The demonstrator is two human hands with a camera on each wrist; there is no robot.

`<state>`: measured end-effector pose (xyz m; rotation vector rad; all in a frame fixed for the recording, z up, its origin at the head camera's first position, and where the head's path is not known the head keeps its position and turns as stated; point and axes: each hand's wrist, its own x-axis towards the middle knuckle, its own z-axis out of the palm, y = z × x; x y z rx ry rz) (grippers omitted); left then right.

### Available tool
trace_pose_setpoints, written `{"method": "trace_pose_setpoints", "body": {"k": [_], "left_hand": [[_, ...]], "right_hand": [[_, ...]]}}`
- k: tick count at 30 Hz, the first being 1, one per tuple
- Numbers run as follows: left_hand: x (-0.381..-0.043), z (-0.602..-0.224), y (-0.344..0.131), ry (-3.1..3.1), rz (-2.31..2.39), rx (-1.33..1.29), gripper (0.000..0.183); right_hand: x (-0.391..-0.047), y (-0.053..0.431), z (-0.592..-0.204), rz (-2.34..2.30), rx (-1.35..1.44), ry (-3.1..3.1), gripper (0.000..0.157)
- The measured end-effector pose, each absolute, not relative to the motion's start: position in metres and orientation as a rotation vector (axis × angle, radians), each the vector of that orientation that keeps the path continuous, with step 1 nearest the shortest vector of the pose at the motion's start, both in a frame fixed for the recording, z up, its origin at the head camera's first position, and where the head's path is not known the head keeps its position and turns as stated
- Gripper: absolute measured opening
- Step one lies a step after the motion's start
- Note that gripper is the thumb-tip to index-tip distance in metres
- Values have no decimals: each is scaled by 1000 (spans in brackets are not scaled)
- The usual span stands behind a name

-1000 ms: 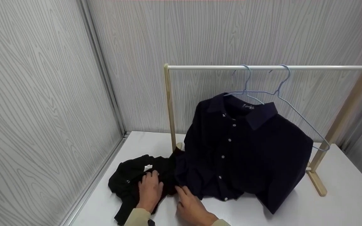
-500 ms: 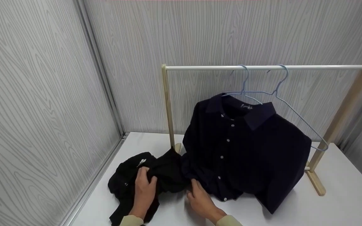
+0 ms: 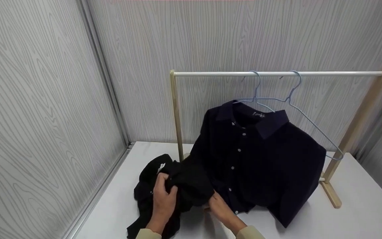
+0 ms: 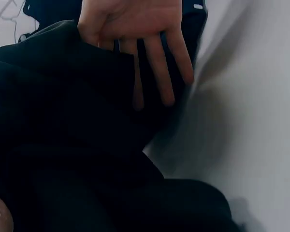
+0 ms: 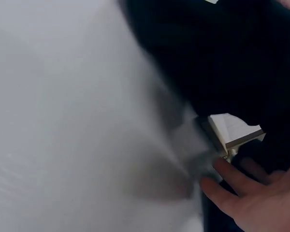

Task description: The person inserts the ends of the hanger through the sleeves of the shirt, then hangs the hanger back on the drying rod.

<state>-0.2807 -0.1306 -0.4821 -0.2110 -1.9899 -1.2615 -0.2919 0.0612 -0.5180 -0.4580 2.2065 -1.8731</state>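
Note:
A black shirt (image 3: 191,182) with a small white label (image 3: 161,167) lies bunched on the table, its right part lifted. My left hand (image 3: 164,200) pinches it just below the label, thumb and fingers on the cloth. My right hand (image 3: 222,209) is at the shirt's right edge, fingertips under the cloth. In the left wrist view the right hand's fingers (image 4: 157,72) are straight and spread, with a fold of black cloth covering part of them. Beside it a navy button-up shirt (image 3: 260,166) hangs from the rack, its lower part touching the table.
The clothes rack has a white rod (image 3: 204,74) and wooden posts, the left post (image 3: 177,116) standing behind the black shirt. Two blue hangers hook over the rod; one hanger (image 3: 315,126) sticks out past the navy shirt's right shoulder. A patterned wall (image 3: 45,99) borders the white table on the left.
The left hand has moved right, pulling the black shirt with it. Its right part has been raised over the right hand's fingertips, and the right hand has shifted right.

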Motion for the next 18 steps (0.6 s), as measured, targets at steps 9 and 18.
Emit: {"method": "trace_pose_setpoints", "body": {"k": [9, 18], "left_hand": [[-282, -483, -89, -1913, -1234, -424, 37], [-287, -479, -49, -1900, -1199, -644, 36]], "right_hand": [[-287, 80, -504, -2246, -338, 1511, 48], [-273, 99, -494, -2340, -270, 1247, 28]]}}
